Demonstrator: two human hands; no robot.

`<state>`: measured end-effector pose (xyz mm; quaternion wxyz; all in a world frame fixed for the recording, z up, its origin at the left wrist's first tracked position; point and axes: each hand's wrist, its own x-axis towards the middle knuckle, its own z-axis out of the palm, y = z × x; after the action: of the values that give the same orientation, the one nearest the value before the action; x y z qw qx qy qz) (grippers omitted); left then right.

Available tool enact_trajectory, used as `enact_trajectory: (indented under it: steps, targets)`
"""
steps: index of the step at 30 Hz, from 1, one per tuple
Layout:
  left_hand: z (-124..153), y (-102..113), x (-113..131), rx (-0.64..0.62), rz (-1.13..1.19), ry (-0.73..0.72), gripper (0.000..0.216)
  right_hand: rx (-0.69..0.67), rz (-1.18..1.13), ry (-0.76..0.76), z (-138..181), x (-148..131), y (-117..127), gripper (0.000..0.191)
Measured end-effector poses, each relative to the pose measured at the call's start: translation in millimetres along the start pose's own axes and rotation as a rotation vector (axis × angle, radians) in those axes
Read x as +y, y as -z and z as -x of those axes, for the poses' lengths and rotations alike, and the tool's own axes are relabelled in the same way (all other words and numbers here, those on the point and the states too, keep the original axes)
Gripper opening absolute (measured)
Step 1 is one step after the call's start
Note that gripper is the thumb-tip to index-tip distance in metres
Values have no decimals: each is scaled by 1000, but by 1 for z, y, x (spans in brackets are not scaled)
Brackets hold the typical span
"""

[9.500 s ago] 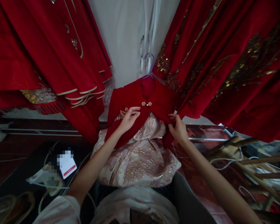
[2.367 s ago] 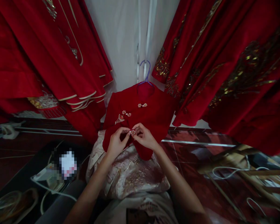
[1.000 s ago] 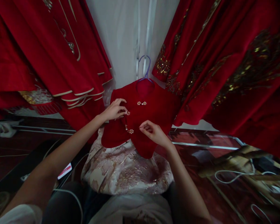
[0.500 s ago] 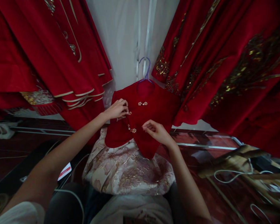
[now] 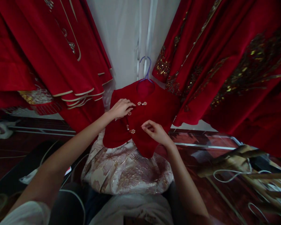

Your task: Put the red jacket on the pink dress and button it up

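A red jacket (image 5: 164, 106) lies spread before me on a purple hanger (image 5: 148, 67), over a pale floral brocade cloth (image 5: 126, 175) on my lap. My left hand (image 5: 122, 108) rests on the jacket's left front, fingers stretched towards the closed pearl flower clasp (image 5: 142, 103) below the neck. Just under those fingers is another flower ornament (image 5: 129, 113). Lower down, a flower clasp (image 5: 132, 131) sits at the front edge, where the jacket parts. My right hand (image 5: 155, 131) hovers over the right front with thumb and fingers pinched together; anything between them is too small to see.
Red garments with pale piping (image 5: 84, 78) hang at the left. Others with gold sequin embroidery (image 5: 239, 72) hang at the right. A metal rack bar (image 5: 206, 146) runs low behind. Wooden pieces with a white cord (image 5: 234, 175) lie at the right, beside a dark surface (image 5: 21, 168) at far left.
My left hand has moved right and slightly up, off the middle ornament towards the neck clasp, its fingers straightening. My right hand stays pinched in nearly the same place.
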<state>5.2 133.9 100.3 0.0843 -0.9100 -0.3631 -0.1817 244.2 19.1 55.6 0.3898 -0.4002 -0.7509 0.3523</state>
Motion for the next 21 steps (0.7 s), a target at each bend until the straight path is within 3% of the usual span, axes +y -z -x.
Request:
enact_trajectory:
  steps: [6, 11, 14, 18, 21]
  targets:
    - [-28, -12, 32, 166, -1, 61, 32, -54, -8, -6, 1, -1, -1, 20]
    - [-41, -23, 36, 209, 39, 102, 21, -22, 21, 13, 2, 2, -1, 18]
    - [-43, -22, 35, 218, 51, 97, 17, 124, 58, 46, -8, 5, 0, 19]
    - [-46, -15, 38, 188, -27, -18, 15, 378, 44, 36, -38, 10, 11, 24]
    - [-48, -12, 39, 185, -133, -104, 21, 466, 62, 29, -57, 9, 22, 28]
